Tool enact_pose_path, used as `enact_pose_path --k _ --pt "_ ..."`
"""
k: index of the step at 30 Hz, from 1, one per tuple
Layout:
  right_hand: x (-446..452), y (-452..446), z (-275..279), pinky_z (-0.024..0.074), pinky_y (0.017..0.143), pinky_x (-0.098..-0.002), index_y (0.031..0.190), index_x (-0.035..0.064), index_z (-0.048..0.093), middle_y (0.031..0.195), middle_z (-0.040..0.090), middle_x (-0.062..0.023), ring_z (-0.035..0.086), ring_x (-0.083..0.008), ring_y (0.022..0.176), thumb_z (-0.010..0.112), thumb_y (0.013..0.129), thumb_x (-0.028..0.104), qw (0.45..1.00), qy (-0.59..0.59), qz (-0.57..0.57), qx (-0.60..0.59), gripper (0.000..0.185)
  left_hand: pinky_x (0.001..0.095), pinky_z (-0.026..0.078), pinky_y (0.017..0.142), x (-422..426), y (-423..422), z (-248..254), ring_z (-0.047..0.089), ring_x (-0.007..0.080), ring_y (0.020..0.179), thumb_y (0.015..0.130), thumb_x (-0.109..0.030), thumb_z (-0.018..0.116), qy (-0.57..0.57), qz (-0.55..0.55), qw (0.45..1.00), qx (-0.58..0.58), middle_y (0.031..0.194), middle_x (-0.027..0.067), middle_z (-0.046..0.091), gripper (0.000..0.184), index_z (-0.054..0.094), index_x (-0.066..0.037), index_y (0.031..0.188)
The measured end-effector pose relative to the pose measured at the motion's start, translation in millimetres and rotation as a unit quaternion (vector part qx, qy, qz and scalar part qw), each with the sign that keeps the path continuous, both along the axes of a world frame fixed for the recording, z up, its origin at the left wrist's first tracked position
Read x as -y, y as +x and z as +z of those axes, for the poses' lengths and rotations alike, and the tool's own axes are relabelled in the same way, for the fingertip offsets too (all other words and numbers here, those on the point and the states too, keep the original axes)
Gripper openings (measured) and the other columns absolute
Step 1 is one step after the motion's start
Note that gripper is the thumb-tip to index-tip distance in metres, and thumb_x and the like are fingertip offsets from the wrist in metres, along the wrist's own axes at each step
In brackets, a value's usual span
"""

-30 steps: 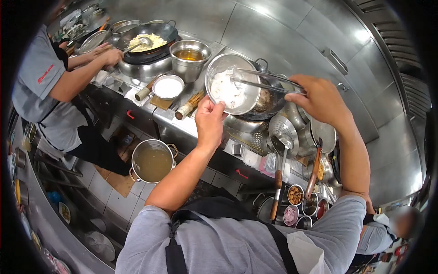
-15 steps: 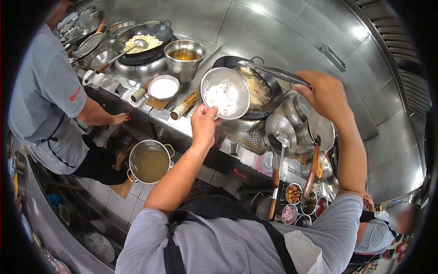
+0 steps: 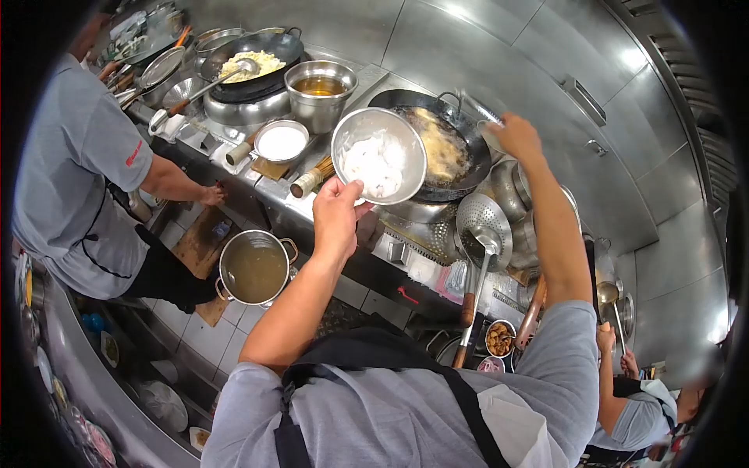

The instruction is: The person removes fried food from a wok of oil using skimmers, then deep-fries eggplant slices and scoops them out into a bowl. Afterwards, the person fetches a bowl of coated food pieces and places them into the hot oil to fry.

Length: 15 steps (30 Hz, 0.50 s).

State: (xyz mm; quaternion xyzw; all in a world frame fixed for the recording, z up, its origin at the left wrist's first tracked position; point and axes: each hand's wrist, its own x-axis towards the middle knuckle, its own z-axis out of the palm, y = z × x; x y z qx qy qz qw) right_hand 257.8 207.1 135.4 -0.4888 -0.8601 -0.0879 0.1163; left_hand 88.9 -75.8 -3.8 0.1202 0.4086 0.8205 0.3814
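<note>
My left hand grips the near rim of a metal bowl, which is tilted and holds white, batter-coated pieces. Just right of the bowl, a black wok holds bubbling oil with pale golden food in it. Past the wok's right edge, my right hand is closed around the metal tongs. Their far ends reach back toward the wok's rear handle, and their tips are hard to make out. A perforated ladle lies in front of the wok.
A second wok with yellow-white food, a pot of amber liquid and a bowl of white powder stand left. A large pot sits low. One person stands left; another is at lower right.
My right hand and the tongs have moved from over the bowl to the wok's right side. The bowl has shifted slightly left. The left person's hand has left the other wok's ladle.
</note>
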Motion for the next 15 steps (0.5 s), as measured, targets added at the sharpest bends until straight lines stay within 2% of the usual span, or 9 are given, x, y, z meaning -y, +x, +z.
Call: enact_pose_path --k 1,3,4,5,7,10,12,15 --pt "4.3 1.5 10.9 0.0491 0.087 -0.0463 0.112 0.0056 0.065 0.105 0.068 -0.0209 0.064 -0.0371 0.101 0.06 0.088 0.045 0.998 0.02 0.036 -0.043 0.046 0.0305 0.054 0.072 -1.4 -1.4 -1.4 0.063 0.0126 0.081 0.09 -0.009 0.059 0.012 0.004 1.0 -0.002 0.092 0.0063 0.065 0.01 0.055 -0.007 0.081" --pt "59.2 2.2 47.7 0.0503 0.082 -0.0453 0.111 0.0059 0.065 0.101 0.069 -0.0198 0.066 -0.0364 0.094 0.062 0.087 0.042 0.989 0.013 0.141 -0.046 0.044 0.0299 0.054 0.071 -5.1 -7.6 -4.2 0.062 0.0118 0.08 0.09 -0.009 0.059 0.039 0.02 0.999 -0.009 0.091 0.0057 0.065 0.012 0.055 -0.007 0.08" --pt "89.8 2.8 60.9 0.0504 0.081 -0.0428 0.113 0.0047 0.064 0.1 0.069 -0.019 0.066 -0.0353 0.093 0.065 0.086 0.04 0.983 -0.028 0.176 -0.051 0.044 0.029 0.054 0.071 -4.5 -7.6 0.7 0.062 0.0106 0.077 0.09 -0.01 0.06 0.032 0.038 0.998 -0.027 0.087 0.004 0.065 0.012 0.055 -0.008 0.079" --pt "118.3 2.2 70.2 0.0504 0.081 -0.0404 0.114 0.0035 0.063 0.1 0.069 -0.0183 0.067 -0.0342 0.092 0.068 0.085 0.038 0.974 -0.069 0.208 -0.057 0.045 0.027 0.054 0.07 -6.9 -11.1 -4.1 0.061 0.0119 0.086 0.089 -0.009 0.061 0.02 0.043 0.998 -0.044 0.098 0.0085 0.064 0.017 0.055 -0.006 0.074" --pt "168.5 1.0 82.3 0.0509 0.078 -0.04 0.113 0.0046 0.064 0.099 0.069 -0.0173 0.067 -0.0338 0.089 0.069 0.084 0.035 0.969 -0.037 0.245 0.003 0.043 0.0314 0.051 0.082 -10.2 -10.1 -7.4 0.058 0.0205 0.106 0.088 -0.008 0.063 0.045 0.08 0.992 -0.085 0.112 0.0168 0.06 0.024 0.051 -0.003 0.067" --pt "198.6 -9.2 80.1 0.0502 0.072 -0.0443 0.104 0.0052 0.064 0.092 0.068 -0.0159 0.065 -0.0355 0.083 0.068 0.084 0.033 0.956 0.059 0.281 0.056 0.035 0.0363 0.042 0.096 -4.8 -5.2 -5.0 0.048 0.0292 0.123 0.086 -0.007 0.064 0.059 0.137 0.955 -0.256 0.123 0.0229 0.053 0.029 0.047 0.0 0.063" --pt "202.2 -14.5 70.1 0.049 0.067 -0.0479 0.097 0.006 0.063 0.085 0.067 -0.0138 0.064 -0.0366 0.078 0.064 0.087 0.031 0.936 0.137 0.317 0.069 0.027 0.0378 0.035 0.101 -5.0 -0.9 -2.9 0.046 0.0316 0.126 0.085 -0.007 0.064 0.077 0.109 0.966 -0.223 0.123 0.0237 0.053 0.029 0.046 0.0 0.064" --pt "211.7 -18.9 75.7 0.0511 0.068 -0.0424 0.109 0.0104 0.066 0.097 0.069 -0.0126 0.066 -0.0331 0.082 0.067 0.084 0.035 0.953 0.117 0.214 0.18 0.034 0.0363 0.046 0.091 -9.8 -5.2 -6.8 0.053 0.0259 0.116 0.087 -0.007 0.063 0.079 0.042 0.987 -0.13 0.119 0.0197 0.054 0.028 0.046 -0.003 0.064"
